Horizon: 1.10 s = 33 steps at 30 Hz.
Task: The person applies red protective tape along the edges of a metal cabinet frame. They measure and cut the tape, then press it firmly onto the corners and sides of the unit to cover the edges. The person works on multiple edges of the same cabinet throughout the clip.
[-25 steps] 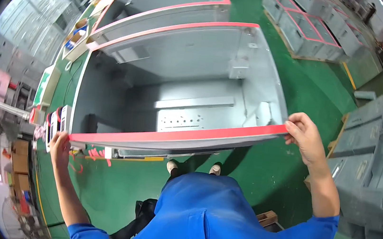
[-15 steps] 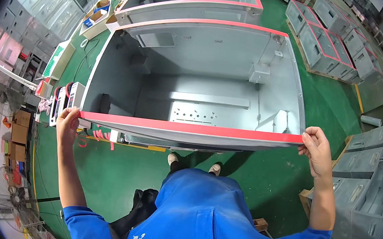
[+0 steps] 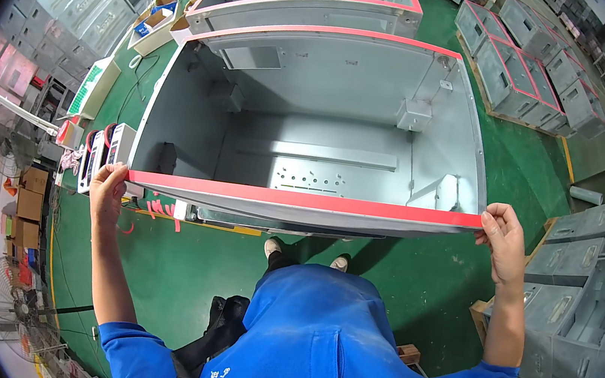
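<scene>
In front of me stands a large open grey metal cabinet (image 3: pixel 328 101), its hollow side facing up. A strip of red tape (image 3: pixel 301 199) runs straight along its near edge, from corner to corner. My left hand (image 3: pixel 107 191) pinches the strip's left end at the near left corner. At the near right corner, my right hand (image 3: pixel 505 240) closes thumb and fingers on the other end. Whether the tape's underside touches the metal all along, I cannot tell. Red tape also lines the cabinet's far edge.
Another red-edged cabinet (image 3: pixel 301 13) stands just beyond. Grey metal boxes (image 3: pixel 583 299) are stacked at the right, more taped ones (image 3: pixel 517 72) at the far right. White devices (image 3: pixel 117 147) sit beside the left corner. A fan (image 3: pixel 23 310) stands lower left on the green floor.
My view has shifted slightly, so the cabinet appears a little higher and further right. Both hands stay at the ends of the red tape strip.
</scene>
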### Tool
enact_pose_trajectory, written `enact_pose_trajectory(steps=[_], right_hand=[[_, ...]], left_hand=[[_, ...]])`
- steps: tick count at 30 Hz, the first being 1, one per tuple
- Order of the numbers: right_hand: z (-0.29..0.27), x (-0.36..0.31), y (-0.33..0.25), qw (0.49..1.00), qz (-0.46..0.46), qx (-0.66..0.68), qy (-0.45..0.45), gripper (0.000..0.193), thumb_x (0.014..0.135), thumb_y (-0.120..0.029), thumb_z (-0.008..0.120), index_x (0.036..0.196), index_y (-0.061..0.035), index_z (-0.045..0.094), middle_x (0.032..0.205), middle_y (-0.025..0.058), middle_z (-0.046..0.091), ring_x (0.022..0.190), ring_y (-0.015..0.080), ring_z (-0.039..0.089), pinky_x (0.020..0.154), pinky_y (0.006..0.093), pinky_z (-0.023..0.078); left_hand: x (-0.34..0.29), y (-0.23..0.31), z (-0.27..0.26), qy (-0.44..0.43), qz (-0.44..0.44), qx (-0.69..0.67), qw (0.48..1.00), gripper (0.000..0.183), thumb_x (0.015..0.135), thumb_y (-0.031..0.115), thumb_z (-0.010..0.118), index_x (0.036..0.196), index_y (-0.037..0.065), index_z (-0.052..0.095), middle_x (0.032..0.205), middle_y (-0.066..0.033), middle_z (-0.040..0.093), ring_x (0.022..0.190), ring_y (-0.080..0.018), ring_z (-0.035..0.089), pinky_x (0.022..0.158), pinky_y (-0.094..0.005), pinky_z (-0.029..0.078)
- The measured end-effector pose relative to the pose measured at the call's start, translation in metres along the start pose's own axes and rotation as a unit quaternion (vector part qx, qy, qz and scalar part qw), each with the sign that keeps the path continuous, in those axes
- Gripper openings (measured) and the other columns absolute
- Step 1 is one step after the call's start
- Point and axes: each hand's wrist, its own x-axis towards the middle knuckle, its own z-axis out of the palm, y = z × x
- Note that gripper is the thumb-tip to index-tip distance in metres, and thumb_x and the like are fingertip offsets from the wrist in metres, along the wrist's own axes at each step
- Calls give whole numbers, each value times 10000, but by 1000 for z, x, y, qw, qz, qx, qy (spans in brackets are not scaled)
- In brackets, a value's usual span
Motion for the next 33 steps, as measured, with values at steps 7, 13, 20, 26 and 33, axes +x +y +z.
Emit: enact_pose_trajectory(steps=[7, 13, 20, 26, 33], right_hand=[[30, -12, -4, 902, -309, -269, 136, 277, 798, -56, 569, 1054, 18, 490, 1066, 128, 513, 993, 233, 504, 840, 322, 400], [97, -28, -8, 773, -451, -446, -7, 535, 705, -158, 655, 1172, 27, 467, 1220, 205, 454, 1162, 353, 411, 973, 457, 320], [138, -27, -5, 721, -498, -481, -35, 569, 679, -192, 680, 1155, 49, 482, 1213, 230, 466, 1158, 364, 426, 971, 483, 313], [145, -25, 0, 700, -504, -504, -32, 558, 686, -164, 671, 1152, 69, 472, 1193, 243, 478, 1135, 377, 445, 957, 486, 327], [147, -25, 0, 687, -507, -519, -43, 544, 727, -140, 640, 1173, 94, 435, 1205, 263, 457, 1142, 396, 428, 974, 490, 302]], left_hand=[[-1, -1, -6, -14, 6, -4, 1000, 70, 762, 15, 623, 733, 40, 564, 714, 5, 541, 487, -4, 371, 411, -140, 250], [-7, 3, 3, 4, 7, -1, 1000, 71, 754, 32, 629, 711, 40, 573, 707, 10, 537, 487, -7, 371, 420, -146, 246], [-11, 9, 11, 11, 0, -5, 1000, 102, 748, 35, 637, 701, 43, 547, 702, -1, 539, 484, -12, 390, 402, -142, 250], [-12, 12, 11, 1, -7, -6, 1000, 105, 723, 56, 667, 732, 27, 567, 630, 7, 524, 476, -23, 405, 408, -159, 253], [-10, 14, 9, 16, -37, 17, 999, 109, 713, 55, 680, 724, 28, 575, 653, -15, 561, 443, -27, 410, 384, -156, 259]])
